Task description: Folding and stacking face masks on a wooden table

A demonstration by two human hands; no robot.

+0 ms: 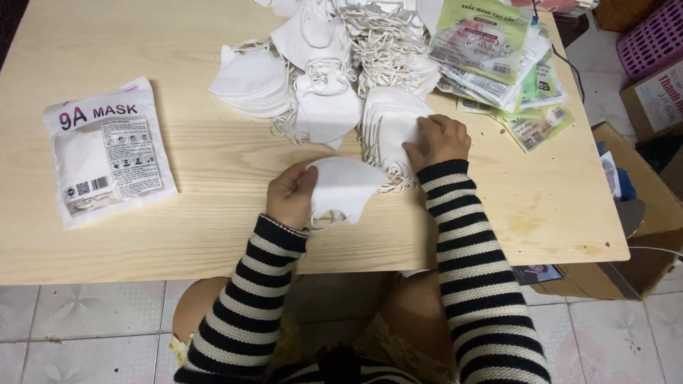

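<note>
— Head view first: what does the left hand [289,195] have?

— Its grip is closed on a white folded fabric face mask [345,186], pinched at the mask's left edge, thumb on top. The mask lies low over the pale wooden desk [213,156], near the front edge, between the two striped sleeves.

— And the right hand [437,140]?

— Fingers curled down on a stack of white folded masks [388,124] just beside the held one — whether that grip has closed on a mask or only presses on the stack, I cannot tell.

— What lies around them?

— Behind the stack, a loose heap of more white masks with tangled ear loops [341,50]. To the right of it, a fanned pile of flat printed plastic pouches, green and white [498,64]. Well apart on the left, a sealed white plastic mask packet [107,153] lies flat. Off the desk's right side stand a brown cardboard box [644,213] and a pink plastic basket [654,32].
</note>
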